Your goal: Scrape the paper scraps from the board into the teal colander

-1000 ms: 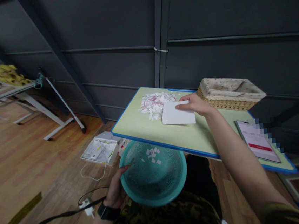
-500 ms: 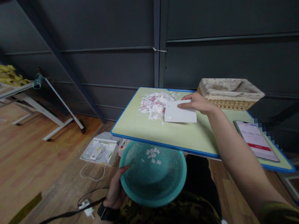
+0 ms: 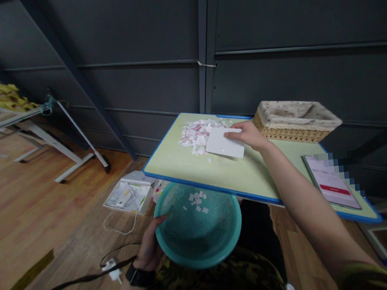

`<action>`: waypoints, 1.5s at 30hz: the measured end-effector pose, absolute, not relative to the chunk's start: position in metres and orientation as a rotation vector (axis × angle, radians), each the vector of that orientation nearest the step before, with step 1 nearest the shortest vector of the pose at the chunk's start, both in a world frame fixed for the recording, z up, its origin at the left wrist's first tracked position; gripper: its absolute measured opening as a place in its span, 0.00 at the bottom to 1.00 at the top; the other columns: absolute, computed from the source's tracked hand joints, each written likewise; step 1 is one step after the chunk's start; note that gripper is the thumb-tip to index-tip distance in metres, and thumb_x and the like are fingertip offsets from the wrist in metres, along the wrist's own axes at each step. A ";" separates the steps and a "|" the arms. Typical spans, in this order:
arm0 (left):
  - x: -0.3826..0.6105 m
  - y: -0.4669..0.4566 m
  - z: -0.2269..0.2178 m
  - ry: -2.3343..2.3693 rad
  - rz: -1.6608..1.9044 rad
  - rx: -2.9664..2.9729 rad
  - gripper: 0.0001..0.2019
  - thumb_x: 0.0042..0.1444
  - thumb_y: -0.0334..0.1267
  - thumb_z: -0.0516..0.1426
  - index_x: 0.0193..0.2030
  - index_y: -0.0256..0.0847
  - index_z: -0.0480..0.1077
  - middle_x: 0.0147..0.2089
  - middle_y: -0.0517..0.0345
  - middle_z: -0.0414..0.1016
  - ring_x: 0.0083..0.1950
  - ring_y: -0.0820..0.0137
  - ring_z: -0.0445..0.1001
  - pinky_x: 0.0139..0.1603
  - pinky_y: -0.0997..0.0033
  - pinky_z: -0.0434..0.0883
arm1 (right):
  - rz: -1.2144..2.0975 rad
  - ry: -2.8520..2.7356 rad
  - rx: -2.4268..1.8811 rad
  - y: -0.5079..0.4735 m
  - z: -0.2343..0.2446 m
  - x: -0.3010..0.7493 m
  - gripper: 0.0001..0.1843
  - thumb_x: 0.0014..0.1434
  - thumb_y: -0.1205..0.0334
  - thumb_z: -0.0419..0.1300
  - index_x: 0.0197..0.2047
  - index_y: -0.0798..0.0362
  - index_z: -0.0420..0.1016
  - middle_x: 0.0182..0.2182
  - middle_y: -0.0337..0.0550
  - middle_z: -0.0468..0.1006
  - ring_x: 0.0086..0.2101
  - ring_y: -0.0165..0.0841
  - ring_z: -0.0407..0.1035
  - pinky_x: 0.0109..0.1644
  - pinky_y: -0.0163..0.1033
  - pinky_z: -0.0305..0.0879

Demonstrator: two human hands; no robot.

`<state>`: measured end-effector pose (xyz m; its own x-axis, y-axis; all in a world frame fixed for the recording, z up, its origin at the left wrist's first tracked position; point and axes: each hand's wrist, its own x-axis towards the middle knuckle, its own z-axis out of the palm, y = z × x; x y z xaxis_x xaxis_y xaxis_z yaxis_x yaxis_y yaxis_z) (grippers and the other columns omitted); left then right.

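White card (image 3: 226, 144), just one, is pinched at its far right edge by the right hand (image 3: 249, 135), thumb on top; it overlaps the right side of one heap of scraps (image 3: 194, 138), contact unclear. Nearer, the left hand (image 3: 151, 242) grips the left rim of one teal basin (image 3: 204, 261), with roughly ten loose scraps (image 3: 198, 199) inside. Beneath heap and card is one pale-green, blue-edged table (image 3: 170, 158), bearing one lined basket (image 3: 291, 134) far right and one phone (image 3: 328, 180) near right. Wooden floor (image 3: 48, 204) extends left; one dark panelled wall (image 3: 147, 88) stands beyond.
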<state>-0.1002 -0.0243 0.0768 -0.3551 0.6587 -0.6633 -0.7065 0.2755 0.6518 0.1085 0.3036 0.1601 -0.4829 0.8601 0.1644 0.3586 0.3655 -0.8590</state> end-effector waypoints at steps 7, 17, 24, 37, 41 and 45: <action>-0.099 -0.023 0.077 1.327 1.399 -0.060 0.15 0.54 0.32 0.60 0.48 0.33 0.77 0.40 0.49 0.86 0.43 0.58 0.83 0.52 0.61 0.76 | 1.050 -2.039 -1.020 0.302 0.159 0.105 0.18 0.43 0.51 0.66 0.30 0.58 0.78 0.26 0.44 0.75 0.26 0.32 0.64 0.28 0.37 0.56; -0.101 -0.024 0.074 1.307 1.380 -0.057 0.10 0.58 0.34 0.56 0.40 0.34 0.78 0.35 0.52 0.86 0.35 0.64 0.83 0.48 0.65 0.77 | 0.905 -2.097 -1.072 0.303 0.159 0.104 0.18 0.45 0.48 0.64 0.29 0.57 0.78 0.26 0.44 0.75 0.27 0.33 0.66 0.29 0.38 0.57; -0.103 -0.025 0.071 1.306 1.388 -0.019 0.09 0.54 0.34 0.60 0.39 0.34 0.78 0.35 0.50 0.86 0.37 0.60 0.83 0.49 0.62 0.76 | 0.786 -2.143 -1.060 0.306 0.157 0.106 0.19 0.47 0.47 0.62 0.31 0.57 0.79 0.27 0.45 0.77 0.28 0.35 0.67 0.31 0.39 0.57; -0.102 -0.024 0.072 1.310 1.397 -0.069 0.10 0.58 0.33 0.57 0.42 0.32 0.78 0.36 0.50 0.86 0.38 0.62 0.83 0.50 0.64 0.75 | 0.624 -2.178 -1.010 0.306 0.151 0.100 0.20 0.53 0.48 0.60 0.36 0.58 0.82 0.33 0.50 0.81 0.34 0.40 0.72 0.36 0.41 0.61; -0.102 -0.024 0.070 1.300 1.396 -0.061 0.11 0.58 0.33 0.57 0.42 0.32 0.79 0.37 0.49 0.86 0.37 0.62 0.83 0.48 0.64 0.76 | 0.585 -2.183 -1.051 0.305 0.153 0.099 0.19 0.53 0.50 0.60 0.35 0.58 0.82 0.32 0.50 0.81 0.33 0.40 0.71 0.36 0.40 0.60; -0.103 -0.025 0.068 1.314 1.389 -0.047 0.09 0.58 0.34 0.57 0.39 0.33 0.79 0.35 0.50 0.86 0.35 0.62 0.83 0.45 0.64 0.77 | 0.550 -2.169 -1.117 0.303 0.156 0.099 0.19 0.52 0.51 0.60 0.33 0.59 0.81 0.29 0.49 0.79 0.31 0.39 0.70 0.34 0.40 0.58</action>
<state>-0.1029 -0.0247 0.0677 -0.3344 0.6618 -0.6709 -0.7069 0.2947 0.6430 0.0994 0.3032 0.1561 -0.4422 0.8295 0.3412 0.5665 0.5533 -0.6107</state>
